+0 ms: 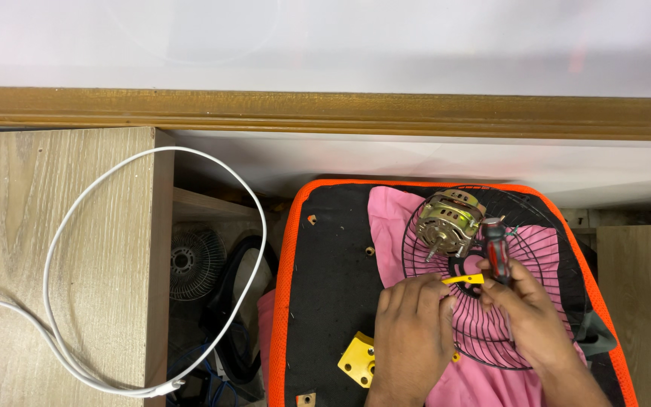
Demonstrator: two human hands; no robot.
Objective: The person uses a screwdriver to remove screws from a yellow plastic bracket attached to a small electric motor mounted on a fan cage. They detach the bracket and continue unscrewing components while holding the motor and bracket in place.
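Clearly your left hand (414, 332) pinched the thin yellow wire (463, 280) — limp, light — while your right hand (530, 316) gripped the screwdriver (497, 256) handle.

Bright, even light falls from above; my hands (416, 332) cast only soft shadows. The white wall (325, 38) looks washed out, and the dark gap (212, 301) beside me seems murky, slightly blurred

No packages, labels, signs or screens in view
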